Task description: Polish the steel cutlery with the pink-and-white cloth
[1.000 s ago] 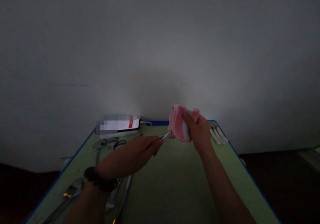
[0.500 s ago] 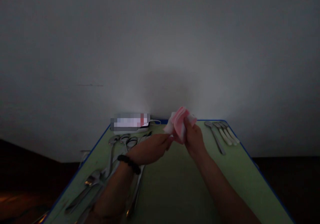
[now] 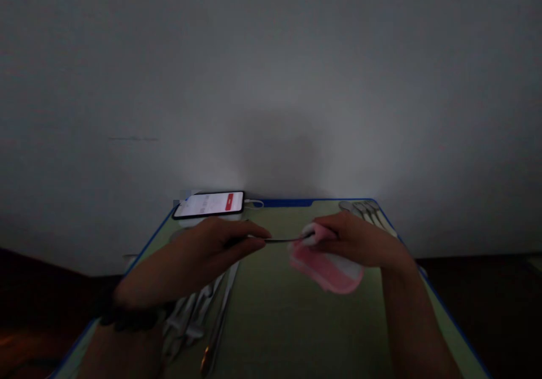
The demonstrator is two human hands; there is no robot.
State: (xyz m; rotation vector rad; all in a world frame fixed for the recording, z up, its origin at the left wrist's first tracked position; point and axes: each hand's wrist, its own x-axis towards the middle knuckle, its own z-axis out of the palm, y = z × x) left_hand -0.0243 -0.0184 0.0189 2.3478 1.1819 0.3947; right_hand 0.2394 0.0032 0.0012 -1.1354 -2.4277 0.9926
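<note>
My left hand (image 3: 207, 249) pinches one end of a thin metal piece of cutlery (image 3: 280, 240), held level above the table. At its other end, a pink-and-white cloth (image 3: 328, 271) is folded around the metal and gripped by my right hand (image 3: 359, 236). One flap of the cloth hangs down below the fingers. Whether the piece is a spoon or a fork cannot be made out, since its ends are covered. Several metal utensils (image 3: 192, 314) lie beneath my left forearm, partly hidden by it.
On the green, blue-edged table (image 3: 279, 322), several spoons and other cutlery (image 3: 366, 209) lie at the far right. A lit phone (image 3: 207, 204) with a white cable rests at the far left. A pale wall (image 3: 271, 85) rises directly behind the table.
My hands have moved apart and turned, so a bare length of metal now shows between them. The bunched cloth has come lower, and a flap now hangs down.
</note>
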